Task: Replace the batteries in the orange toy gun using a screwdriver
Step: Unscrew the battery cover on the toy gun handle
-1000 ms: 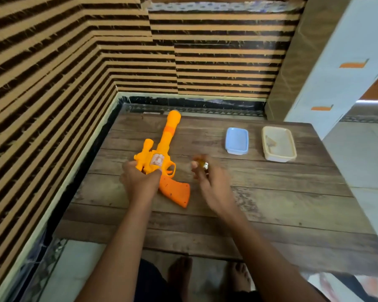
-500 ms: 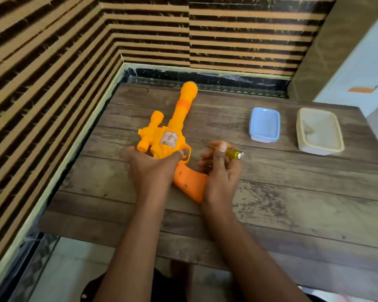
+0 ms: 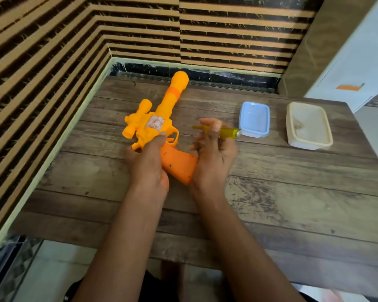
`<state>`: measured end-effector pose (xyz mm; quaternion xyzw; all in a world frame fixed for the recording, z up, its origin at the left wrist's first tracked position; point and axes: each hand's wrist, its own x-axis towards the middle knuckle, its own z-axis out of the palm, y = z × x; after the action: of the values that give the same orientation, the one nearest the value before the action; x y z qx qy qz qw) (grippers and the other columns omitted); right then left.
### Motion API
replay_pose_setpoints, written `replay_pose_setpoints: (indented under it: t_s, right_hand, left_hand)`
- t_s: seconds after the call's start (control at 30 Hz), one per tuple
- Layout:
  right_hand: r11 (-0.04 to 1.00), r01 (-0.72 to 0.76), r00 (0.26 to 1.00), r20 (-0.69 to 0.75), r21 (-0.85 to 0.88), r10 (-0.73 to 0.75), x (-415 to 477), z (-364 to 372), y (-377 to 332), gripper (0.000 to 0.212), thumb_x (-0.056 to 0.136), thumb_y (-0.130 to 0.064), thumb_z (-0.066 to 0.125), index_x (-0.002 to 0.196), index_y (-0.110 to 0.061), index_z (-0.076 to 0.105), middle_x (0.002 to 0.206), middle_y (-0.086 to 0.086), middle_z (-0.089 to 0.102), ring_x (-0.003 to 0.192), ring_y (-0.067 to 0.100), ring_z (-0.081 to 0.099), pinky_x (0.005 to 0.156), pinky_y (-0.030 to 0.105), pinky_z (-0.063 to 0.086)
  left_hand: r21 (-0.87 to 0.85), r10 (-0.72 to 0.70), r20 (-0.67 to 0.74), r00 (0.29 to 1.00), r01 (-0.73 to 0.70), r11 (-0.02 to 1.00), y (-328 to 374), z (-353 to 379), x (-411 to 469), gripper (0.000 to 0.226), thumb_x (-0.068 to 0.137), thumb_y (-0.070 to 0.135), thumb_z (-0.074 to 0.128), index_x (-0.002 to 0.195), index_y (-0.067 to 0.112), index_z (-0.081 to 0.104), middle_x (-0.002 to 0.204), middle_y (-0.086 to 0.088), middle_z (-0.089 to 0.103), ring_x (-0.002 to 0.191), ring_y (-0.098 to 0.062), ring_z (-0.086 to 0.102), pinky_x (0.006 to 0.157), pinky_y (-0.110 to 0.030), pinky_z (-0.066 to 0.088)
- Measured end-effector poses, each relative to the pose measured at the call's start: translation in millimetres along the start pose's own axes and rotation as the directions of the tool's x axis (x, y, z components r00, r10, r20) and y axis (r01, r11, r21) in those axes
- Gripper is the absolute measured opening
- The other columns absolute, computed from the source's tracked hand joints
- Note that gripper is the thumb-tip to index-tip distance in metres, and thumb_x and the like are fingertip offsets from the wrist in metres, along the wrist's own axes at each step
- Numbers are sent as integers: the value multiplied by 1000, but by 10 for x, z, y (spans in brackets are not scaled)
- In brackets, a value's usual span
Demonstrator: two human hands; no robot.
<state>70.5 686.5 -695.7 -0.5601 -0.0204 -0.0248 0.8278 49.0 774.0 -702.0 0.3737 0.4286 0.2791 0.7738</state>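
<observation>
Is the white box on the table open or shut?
Open. The white box has no lid on it, and you can see right inside, where something small and brownish lies.

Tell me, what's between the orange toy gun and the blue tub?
The right hand, holding a yellow-green screwdriver, seen in the head view.

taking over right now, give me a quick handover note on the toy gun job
Left hand grips the orange toy gun by its body, lying on the table.
Right hand holds the screwdriver beside the trigger, not on a screw.
Blue tub and cream tub sit to the right.
Done: tool in hand.
Left: the grip looks closed, so unscrew, swap batteries, close up.
</observation>
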Motion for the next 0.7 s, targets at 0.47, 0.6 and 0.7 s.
replay_pose_setpoints:
  t_s: [0.47, 0.6, 0.7]
  right_hand:
    - [992, -14, 987, 157, -124, 33, 67, -207, -170, 30, 109, -23, 53, 82, -10, 56, 60, -2, 61, 50, 13, 49, 51, 27, 42]
    - [990, 10, 982, 188, -141, 17, 93, -232, -165, 30, 108, -26, 54, 81, -13, 57, 64, 19, 61, 52, 17, 50, 54, 32, 43]
    - [984, 31, 976, 216, -173, 7, 85, -238, -148, 29, 105, -32, 55, 84, -12, 58, 74, 28, 63, 56, 25, 52, 57, 40, 46]
  left_hand:
    - [3, -235, 236, 943, 241, 971, -74, 39, -34, 42, 102, 16, 63, 141, 1, 59, 124, -28, 73, 100, -34, 78, 78, -45, 64]
    - [-21, -207, 242, 948, 218, 976, -105, 71, 4, 40, 100, 11, 65, 139, 2, 60, 126, -32, 71, 111, -40, 75, 80, -48, 64]
    - [-16, -187, 240, 952, 197, 980, -123, 90, 10, 39, 100, 10, 65, 138, 1, 61, 127, -30, 71, 115, -41, 73, 81, -47, 65]
